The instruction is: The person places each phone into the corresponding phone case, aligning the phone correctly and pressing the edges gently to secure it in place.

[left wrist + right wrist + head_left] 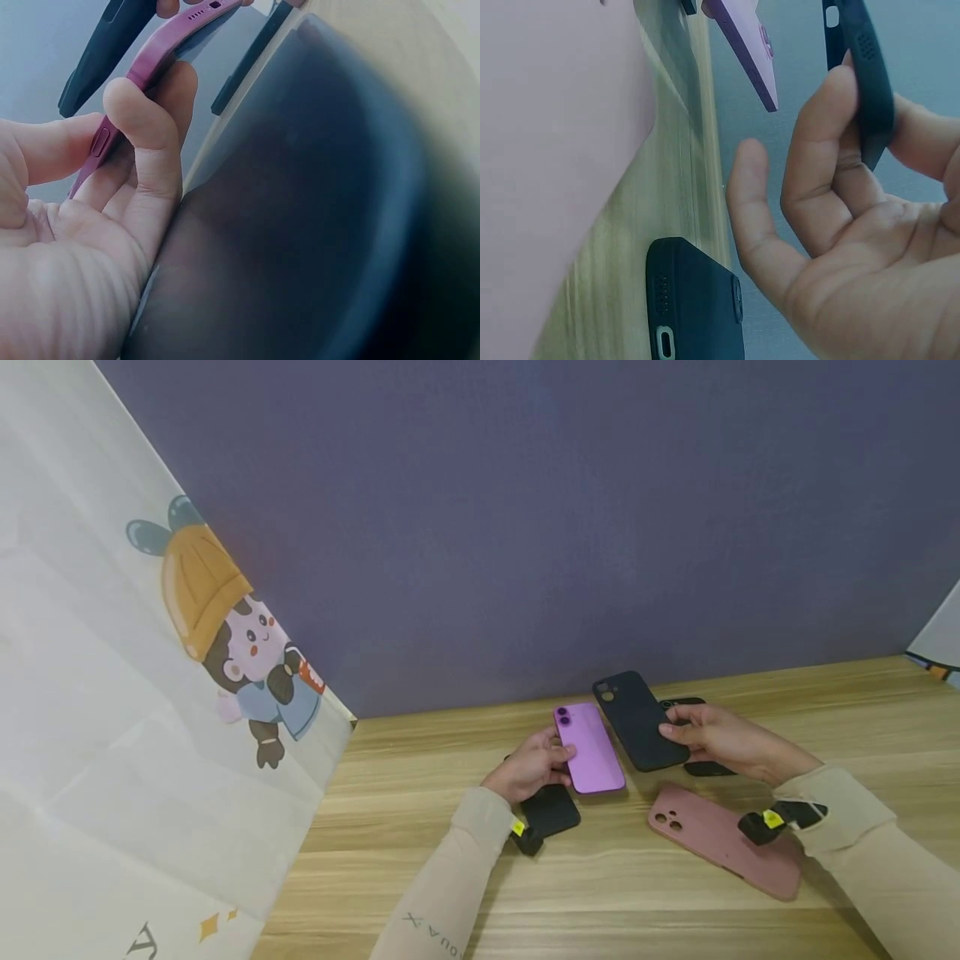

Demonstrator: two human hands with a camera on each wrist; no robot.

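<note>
From the head view, the left hand (531, 766) is holding a purple phone (589, 748) by its edge, just above the desk (600, 893). The right hand (712, 737) is pinching a dark case (639, 720) right beside the phone. A pink case (723, 839) is lying near on the right. Another black case (551, 810) is sitting under the left wrist, and one more black case (705, 767) is peeking out behind the right hand.

From the left wrist, fingers (146, 142) are curling round the phone's side, and a big dark blur is hiding the right part.

From the right wrist, fingers (817, 161) are gripping the dark case, with a black case (694, 304) lying below.
</note>
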